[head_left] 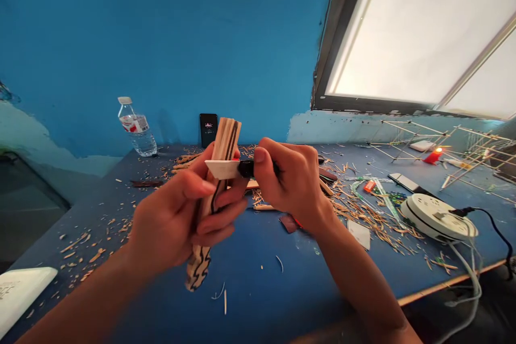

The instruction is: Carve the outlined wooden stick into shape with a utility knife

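Well, my left hand [165, 217] wraps 1 striped wooden piece [227, 140]; my right hand [291, 174] is curled round 1 black-handled knife [245, 169], pale blade [219, 170] crosswise before that piece

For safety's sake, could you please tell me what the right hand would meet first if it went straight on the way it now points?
The right hand, holding a black-handled knife, would probably meet the wooden piece held in the left hand; depth is unclear.
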`<state>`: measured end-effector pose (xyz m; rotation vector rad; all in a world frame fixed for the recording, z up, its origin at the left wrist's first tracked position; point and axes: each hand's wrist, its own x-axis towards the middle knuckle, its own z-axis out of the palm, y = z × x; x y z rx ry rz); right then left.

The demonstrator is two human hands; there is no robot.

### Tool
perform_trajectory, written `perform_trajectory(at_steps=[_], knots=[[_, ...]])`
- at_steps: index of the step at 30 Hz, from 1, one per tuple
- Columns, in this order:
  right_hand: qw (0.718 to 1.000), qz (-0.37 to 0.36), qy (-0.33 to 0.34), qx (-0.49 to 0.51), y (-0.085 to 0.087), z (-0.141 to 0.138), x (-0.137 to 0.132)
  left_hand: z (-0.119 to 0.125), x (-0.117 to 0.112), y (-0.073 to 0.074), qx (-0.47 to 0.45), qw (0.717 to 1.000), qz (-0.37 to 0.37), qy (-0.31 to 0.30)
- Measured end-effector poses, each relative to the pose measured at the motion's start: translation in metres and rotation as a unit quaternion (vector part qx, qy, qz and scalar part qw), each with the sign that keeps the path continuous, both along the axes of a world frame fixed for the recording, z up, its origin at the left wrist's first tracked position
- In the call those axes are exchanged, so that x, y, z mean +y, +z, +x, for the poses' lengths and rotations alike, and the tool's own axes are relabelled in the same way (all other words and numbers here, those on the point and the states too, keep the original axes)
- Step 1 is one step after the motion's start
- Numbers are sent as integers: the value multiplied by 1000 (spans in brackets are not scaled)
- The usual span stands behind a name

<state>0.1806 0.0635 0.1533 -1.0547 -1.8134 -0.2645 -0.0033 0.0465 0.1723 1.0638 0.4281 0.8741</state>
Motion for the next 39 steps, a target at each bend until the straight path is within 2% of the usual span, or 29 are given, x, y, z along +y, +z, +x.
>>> perform_trajectory(at_steps=[3, 6, 10, 12, 15, 18, 21, 24, 26, 28, 30, 32, 35, 39], knots=[[998, 20, -51, -22, 1, -3, -8, 0, -1, -4, 25, 999, 41, 10], [994, 45, -95, -38, 2, -4, -15, 2, 1, -11, 61, 993, 87, 46], [992, 50, -109, -44, 3, -5, -22, 5, 1, -19, 84, 988, 107, 77], [992, 39, -111, -44, 3, -6, -24, 6, -1, -21, 85, 987, 108, 77], [992, 32, -121, -33, 2, -6, -22, 10, -5, -21, 104, 981, 121, 114], [988, 20, -154, -27, -3, -7, -11, 18, 2, -22, 145, 964, 137, 174], [979, -73, -183, -44, -16, -10, 14, 29, 23, -31, 194, 948, 113, 224], [971, -148, -186, -38, -28, -8, 54, 43, 43, -47, 208, 943, 75, 247], [961, -192, -201, -10, -30, 3, 86, 49, 44, -59, 220, 946, 50, 234], [943, -241, -226, 41, -27, 21, 116, 49, 36, -66, 232, 956, 28, 175], [930, -277, -225, 81, -22, 43, 139, 41, 28, -67, 225, 969, 3, 106], [928, -300, -194, 105, -21, 61, 150, 28, 26, -62, 195, 979, -25, 58], [933, -322, -110, 120, -26, 72, 143, 8, 31, -51, 143, 988, -52, -15], [939, -321, 11, 125, -35, 64, 100, 0, 29, -46, 81, 992, -68, -64]])
